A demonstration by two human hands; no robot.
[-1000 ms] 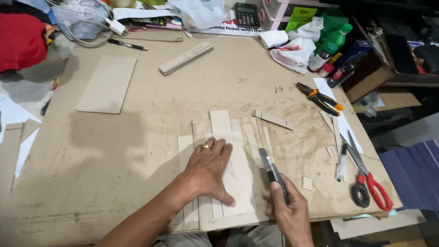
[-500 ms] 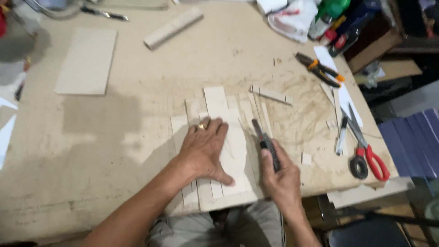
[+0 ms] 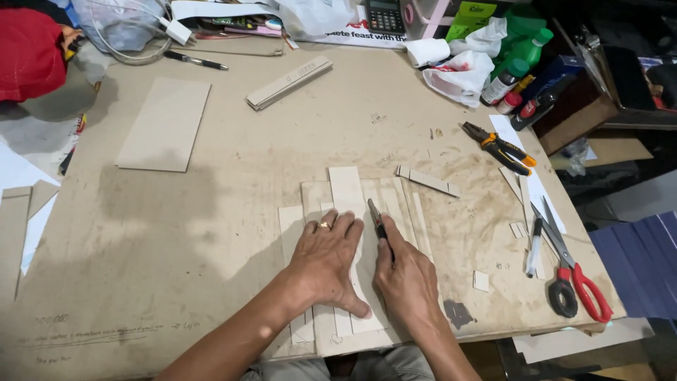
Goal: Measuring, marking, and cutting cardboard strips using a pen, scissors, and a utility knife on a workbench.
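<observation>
Single head-worn camera, looking steeply down and forward over the tabletop (image 3: 211, 233), close above its near edge, clutter along its far edge

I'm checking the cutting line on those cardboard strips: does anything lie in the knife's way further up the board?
Nothing visible does. The right hand holds the utility knife beside the long cardboard strip that the left hand presses flat.

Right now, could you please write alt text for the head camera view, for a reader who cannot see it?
A person's left hand presses flat on pale card strips while the right hand holds a dark utility knife against them, on a worn board. Red-handled scissors and orange-handled pliers lie to the right.
</observation>
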